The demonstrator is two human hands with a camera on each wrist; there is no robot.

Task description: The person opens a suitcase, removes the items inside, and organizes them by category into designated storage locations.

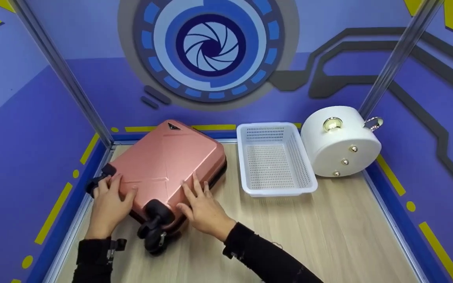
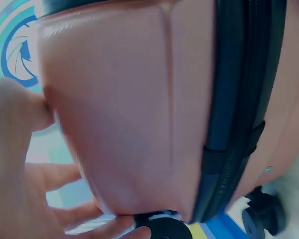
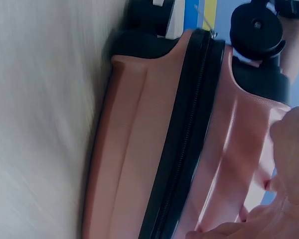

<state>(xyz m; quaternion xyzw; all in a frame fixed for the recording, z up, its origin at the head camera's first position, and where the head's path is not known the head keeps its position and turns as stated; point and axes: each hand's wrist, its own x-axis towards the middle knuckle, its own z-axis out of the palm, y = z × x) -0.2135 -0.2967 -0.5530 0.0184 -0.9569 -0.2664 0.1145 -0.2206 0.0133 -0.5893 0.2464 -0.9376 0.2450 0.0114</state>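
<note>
A rose-pink hard-shell suitcase (image 1: 171, 157) lies flat on the wooden tabletop, turned at a slant. Its black wheels (image 1: 155, 239) point toward the near left. My left hand (image 1: 110, 204) rests with spread fingers on the shell's near-left edge, between two wheels. On the near-right edge of the shell lies my right hand (image 1: 207, 210), fingers extended over the top. A black zipper band (image 3: 184, 144) runs along the suitcase's side in the right wrist view. The left wrist view shows the wheel end of the shell (image 2: 119, 109) with fingers along its edge.
Right of the suitcase stands a white perforated plastic basket (image 1: 277, 192). A white round bag (image 1: 340, 145) with gold-coloured studs and rings leans near the back right corner. Blue and purple panels (image 1: 92, 86) enclose the table at the back and sides.
</note>
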